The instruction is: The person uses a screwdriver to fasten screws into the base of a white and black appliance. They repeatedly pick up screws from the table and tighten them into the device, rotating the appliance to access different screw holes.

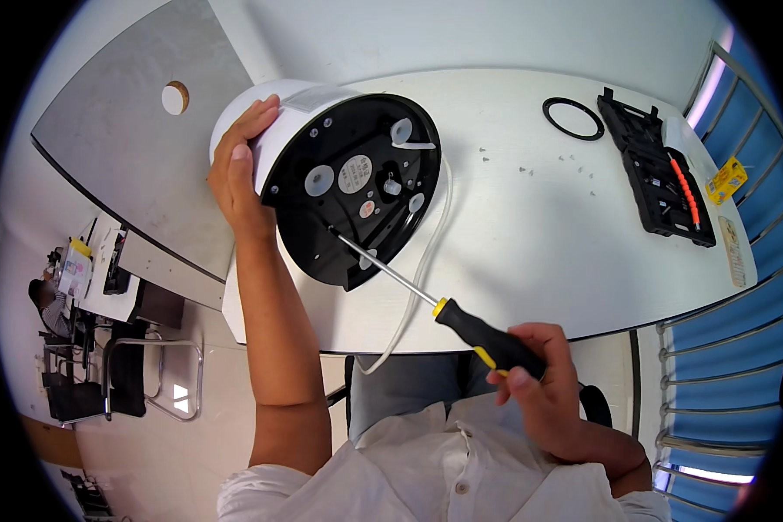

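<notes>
**A:** Your left hand holds the tilted white appliance, palm and fingers laid against its outer shell. Your right hand is wrapped around the handle of a Phillips-style or flat screwdriver; you can't tell which from here.

**B:** And the appliance is on the counter, just beside your left hand, its black base turned toward you. The screwdriver's tip meets that base between your hands.

**A:** How should it feel to you?

**B:** Stiff and smooth, probably with some heft. The curved shell could slide under your fingers, so a broad palm well around its side should serve you better than fingertips. Treat the translucent feet as soft, poor holds.

**A:** Mind the pale cord running down between your hands; it may tug.

**B:** Beyond your right hand lie loose screws, then a thin black ring. Farther to its right, you have the open tool case.
</notes>
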The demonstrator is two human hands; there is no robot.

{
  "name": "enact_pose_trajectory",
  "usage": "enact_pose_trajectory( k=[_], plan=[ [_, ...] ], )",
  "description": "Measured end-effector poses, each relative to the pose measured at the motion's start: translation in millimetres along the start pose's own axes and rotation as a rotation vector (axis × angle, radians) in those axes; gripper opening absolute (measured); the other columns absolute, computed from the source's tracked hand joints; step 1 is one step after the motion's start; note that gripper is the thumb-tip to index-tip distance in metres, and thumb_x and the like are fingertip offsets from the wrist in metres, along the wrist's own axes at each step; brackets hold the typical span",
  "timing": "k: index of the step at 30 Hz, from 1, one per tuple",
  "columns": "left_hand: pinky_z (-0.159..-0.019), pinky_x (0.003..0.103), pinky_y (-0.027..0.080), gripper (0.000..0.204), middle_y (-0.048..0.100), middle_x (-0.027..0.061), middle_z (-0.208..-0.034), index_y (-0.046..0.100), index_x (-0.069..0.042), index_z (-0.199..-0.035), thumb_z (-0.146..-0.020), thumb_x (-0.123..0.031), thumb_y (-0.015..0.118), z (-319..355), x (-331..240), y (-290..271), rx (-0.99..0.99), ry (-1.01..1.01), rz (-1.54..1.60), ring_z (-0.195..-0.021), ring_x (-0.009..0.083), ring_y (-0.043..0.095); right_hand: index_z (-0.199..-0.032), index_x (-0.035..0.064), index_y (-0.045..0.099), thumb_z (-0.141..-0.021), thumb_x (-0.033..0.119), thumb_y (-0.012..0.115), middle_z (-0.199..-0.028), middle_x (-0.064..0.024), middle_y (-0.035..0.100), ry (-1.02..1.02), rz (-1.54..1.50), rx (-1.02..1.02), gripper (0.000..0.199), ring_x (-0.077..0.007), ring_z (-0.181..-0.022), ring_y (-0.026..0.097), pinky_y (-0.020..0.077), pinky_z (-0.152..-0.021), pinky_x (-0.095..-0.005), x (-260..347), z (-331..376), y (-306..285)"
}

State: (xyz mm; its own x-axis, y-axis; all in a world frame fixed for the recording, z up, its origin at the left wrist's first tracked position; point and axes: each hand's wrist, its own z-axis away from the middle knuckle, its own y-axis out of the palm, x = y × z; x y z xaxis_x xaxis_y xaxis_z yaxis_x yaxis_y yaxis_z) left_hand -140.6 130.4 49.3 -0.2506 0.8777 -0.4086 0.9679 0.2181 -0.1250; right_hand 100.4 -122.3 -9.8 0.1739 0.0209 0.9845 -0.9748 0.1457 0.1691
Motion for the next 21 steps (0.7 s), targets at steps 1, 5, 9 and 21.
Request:
enact_pose_trajectory(
  k=[1, 5, 9, 21],
  plan=[
    [-0.103, 0.039, 0.032, 0.045, 0.064, 0.0165, -0.108, 0.065, 0.004, -0.097, -0.085, -0.028, 0.037, 0.4, 0.4, -1.8, 0.006, 0.009, -0.008, -0.113, 0.0300, 0.052, -0.112, 0.0018, 0.047, -0.083, 0.024, 0.066, -0.088, -0.0136, 0.059, -0.183, 0.246, 0.024, 0.041, -0.0201, -0.066, 0.057, 0.0480, -0.058, -0.0323, -5.2, -1.1, -1.8],
    [-0.103, 0.039, 0.032, 0.045, 0.064, 0.0164, -0.109, 0.066, 0.003, -0.097, -0.085, -0.028, 0.036, 2.3, 7.3, -1.5, -0.013, -0.016, 0.059, -0.113, 0.0299, 0.052, -0.107, 0.0021, 0.052, -0.072, 0.025, 0.075, -0.081, -0.0127, 0.057, -0.630, 0.897, 0.058, 0.048, -0.0246, -0.065, 0.057, 0.0458, -0.056, -0.0344, -16.7, -5.8, -2.8],
    [-0.103, 0.039, 0.033, 0.045, 0.064, 0.0159, -0.109, 0.066, 0.002, -0.097, -0.085, -0.028, 0.036, 3.3, 8.4, -2.3, -0.009, -0.006, 0.050, -0.113, 0.0298, 0.052, -0.104, 0.0022, 0.054, -0.072, 0.026, 0.075, -0.077, -0.0106, 0.058, -0.742, 1.061, 0.043, 0.045, -0.0246, -0.062, 0.056, 0.0439, -0.054, -0.0341, -12.1, -10.4, 0.2],
    [-0.102, 0.039, 0.033, 0.044, 0.065, 0.0165, -0.108, 0.066, 0.002, -0.097, -0.084, -0.028, 0.036, 1.9, 2.0, -1.7, -0.009, 0.021, -0.007, -0.112, 0.0302, 0.053, -0.112, 0.0007, 0.045, -0.081, 0.025, 0.068, -0.087, -0.0106, 0.062, 0.264, 0.169, 0.245, 0.045, -0.0136, -0.074, 0.059, 0.0464, -0.068, -0.0285, 21.1, -12.2, -3.7]
  ],
)
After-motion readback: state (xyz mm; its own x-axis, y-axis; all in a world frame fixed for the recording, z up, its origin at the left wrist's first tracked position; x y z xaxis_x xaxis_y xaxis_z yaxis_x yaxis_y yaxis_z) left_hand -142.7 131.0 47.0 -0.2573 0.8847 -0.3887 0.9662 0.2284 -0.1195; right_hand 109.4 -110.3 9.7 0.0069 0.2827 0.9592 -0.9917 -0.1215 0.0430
